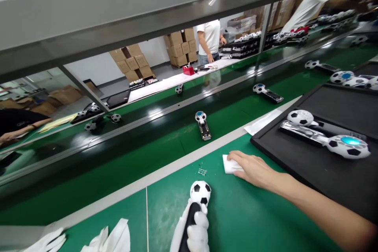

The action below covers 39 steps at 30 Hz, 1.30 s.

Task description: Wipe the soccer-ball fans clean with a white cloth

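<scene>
My left hand (198, 231), in a white glove, is wrapped round the black handle of a handheld device with a football-patterned head (201, 192). The black-and-white ball end points away from me over the green table. Bare, my right hand (254, 168) has its fingers closed over a folded white cloth or pad (229, 164) on the tabletop. Between the hands, a little farther off, lies a small flat piece with white markings (202, 172), too small to name. A black tray (319, 157) to the right of my right hand carries several similar devices (348, 145), one with a lit blue panel.
Beyond the table edge runs a green conveyor belt (165, 141) bearing spaced devices, including an open-backed one (203, 126). White gloves (49, 240) and white cloth (113, 238) lie at lower left. A metal beam (147, 4) crosses overhead. Co-workers (209, 39) stand across the line.
</scene>
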{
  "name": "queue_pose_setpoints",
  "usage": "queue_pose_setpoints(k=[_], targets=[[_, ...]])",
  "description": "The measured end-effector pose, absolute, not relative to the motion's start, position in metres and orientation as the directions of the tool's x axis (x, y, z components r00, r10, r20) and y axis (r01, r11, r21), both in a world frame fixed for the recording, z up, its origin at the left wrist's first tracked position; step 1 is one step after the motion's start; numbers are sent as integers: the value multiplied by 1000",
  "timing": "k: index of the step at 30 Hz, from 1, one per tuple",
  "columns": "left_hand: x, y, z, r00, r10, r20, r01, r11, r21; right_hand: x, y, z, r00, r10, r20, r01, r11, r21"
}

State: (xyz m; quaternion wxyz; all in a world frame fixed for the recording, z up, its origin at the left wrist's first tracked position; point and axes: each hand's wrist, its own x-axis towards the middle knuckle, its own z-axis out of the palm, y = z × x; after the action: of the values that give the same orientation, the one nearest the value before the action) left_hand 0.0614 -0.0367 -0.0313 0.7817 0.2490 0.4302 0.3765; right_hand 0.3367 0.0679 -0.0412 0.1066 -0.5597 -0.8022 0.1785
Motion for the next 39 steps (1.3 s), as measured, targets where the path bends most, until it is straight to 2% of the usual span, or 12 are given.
queue_pose_setpoints(k=[5, 7, 9, 14, 17, 21, 27, 31, 34, 39], targets=[[62, -38, -35, 318, 806, -499, -384, 590, 710, 303, 48, -23, -383, 920, 80, 735, 356, -578], [61, -39, -36, 311, 806, -504, -385, 592, 708, 281, 37, -12, -428, 897, 109, 682, 400, -612], [61, -38, -36, 307, 804, -510, -384, 595, 706, 263, 30, -7, -474, 873, 113, 686, 447, -574], [63, -37, -36, 309, 800, -515, -385, 600, 701, 250, 37, -9, -547, 832, 92, 788, 548, -281], [64, -36, -37, 311, 798, -516, -390, 603, 696, 255, 46, -8, -553, 827, 105, 805, 562, -191], [64, -36, -37, 309, 789, -530, -402, 614, 680, 254, 44, -7, -588, 796, 143, 773, 605, -192], [63, -35, -38, 323, 762, -561, -424, 647, 634, 255, 44, -9, -619, 783, 64, 774, 622, -122], [63, -37, -39, 340, 737, -584, -458, 672, 581, 254, 38, -4, -609, 790, 68, 771, 610, -182], [63, -38, -38, 357, 713, -604, -492, 693, 528, 251, 38, -7, -619, 783, 53, 765, 617, -184], [61, -36, -40, 402, 670, -624, -547, 722, 424, 256, 45, -12, -589, 801, 106, 777, 597, -200]])
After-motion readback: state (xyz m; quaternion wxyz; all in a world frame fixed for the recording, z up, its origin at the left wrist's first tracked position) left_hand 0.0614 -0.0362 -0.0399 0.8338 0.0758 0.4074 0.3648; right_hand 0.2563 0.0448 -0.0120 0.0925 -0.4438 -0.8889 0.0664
